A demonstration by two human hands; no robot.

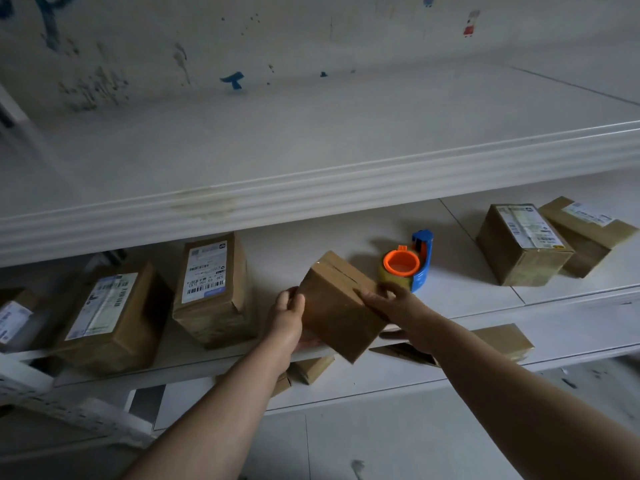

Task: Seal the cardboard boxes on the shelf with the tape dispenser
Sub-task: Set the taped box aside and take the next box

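A small plain cardboard box (337, 306) is tilted over the front edge of the middle shelf (460, 299), its top seam showing as a dark slit. My left hand (285, 315) grips its left side and my right hand (394, 304) grips its right side. Just behind the box, a tape dispenser (410, 263) with a blue handle and an orange core lies on the shelf, touched by neither hand.
Two labelled boxes (214, 289) (110, 317) stand on the shelf to the left, and two more (523, 244) (588, 230) to the right. The upper shelf (311, 188) overhangs closely. More boxes (502, 341) lie on the shelf below.
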